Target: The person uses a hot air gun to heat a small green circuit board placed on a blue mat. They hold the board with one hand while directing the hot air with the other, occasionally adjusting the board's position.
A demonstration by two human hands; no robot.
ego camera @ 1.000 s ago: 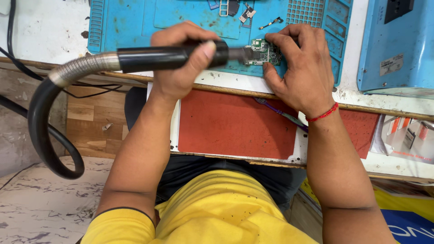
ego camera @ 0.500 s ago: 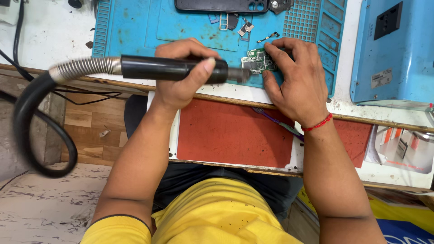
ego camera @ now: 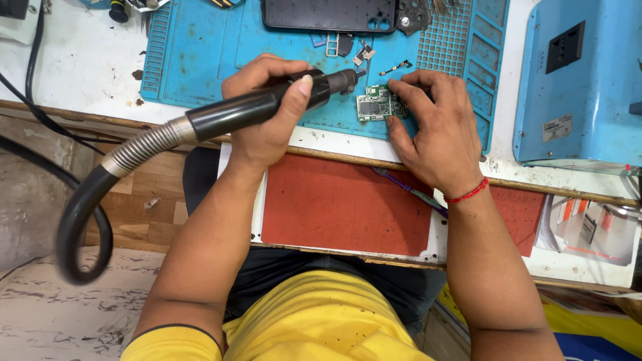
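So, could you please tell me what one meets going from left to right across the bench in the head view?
Black hose → left hand on the hot-air handle → circuit board → right hand → blue box.
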